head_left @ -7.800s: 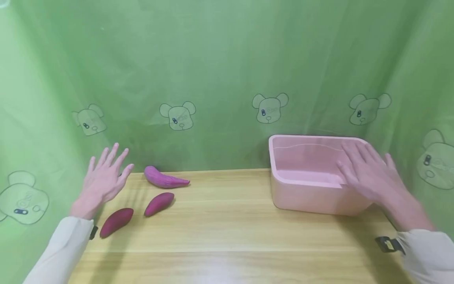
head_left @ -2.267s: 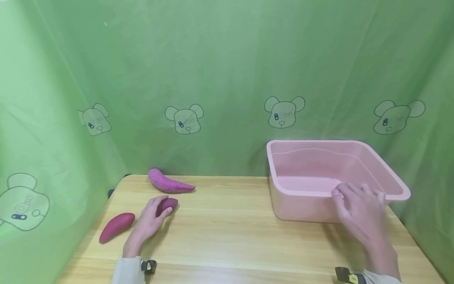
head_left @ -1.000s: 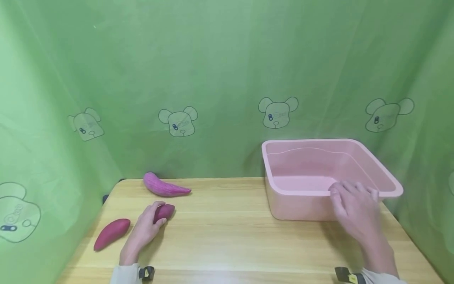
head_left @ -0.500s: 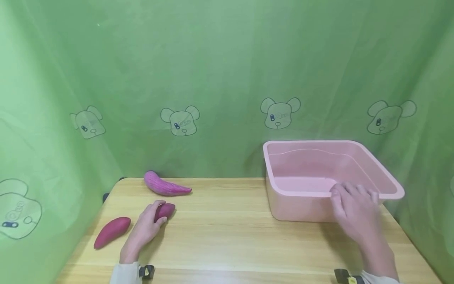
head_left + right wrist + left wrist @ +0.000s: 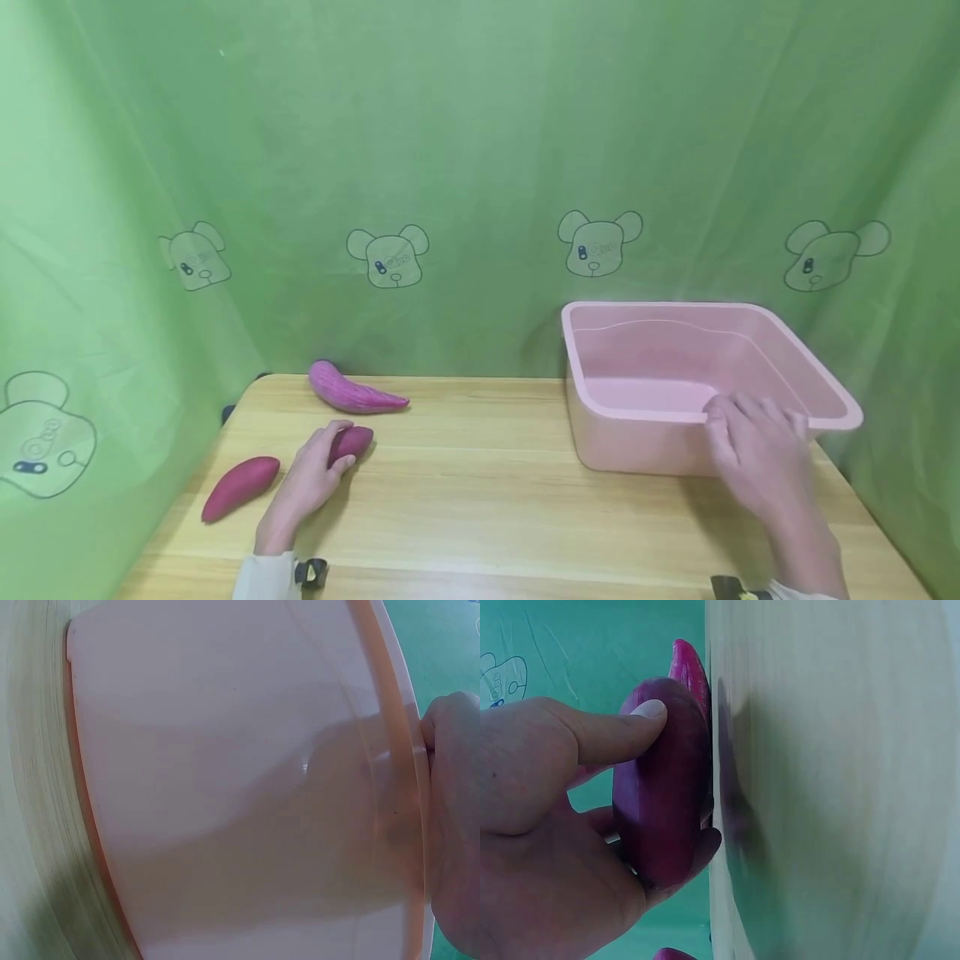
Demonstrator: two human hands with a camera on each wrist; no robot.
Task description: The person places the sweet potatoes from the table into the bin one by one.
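Observation:
My left hand (image 5: 307, 475) holds a dark purple sweet potato (image 5: 351, 446) at the left of the table. In the left wrist view its thumb lies across the upper side of the sweet potato (image 5: 664, 787) and the fingers curl beneath, close beside the tabletop. Over on the right, my right hand (image 5: 765, 450) grips the front rim of a pink plastic bin (image 5: 645, 446), fingers bent over the edge and their tips hidden. The right wrist view shows the bin's outer wall (image 5: 210, 750) with that hand (image 5: 457, 810) at its rim.
A second dark reddish-purple sweet potato (image 5: 240, 489) lies left of my left hand. Behind, a lighter purple, streaked, tapering vegetable (image 5: 352, 392) lies near the back edge of the wooden table (image 5: 480, 517). A green curtain (image 5: 480, 167) hangs around the table.
Since the oldest frame my left hand has come down onto the middle sweet potato, and my right hand onto the bin's rim. Over the last second both hands stay put; the view shifts slightly.

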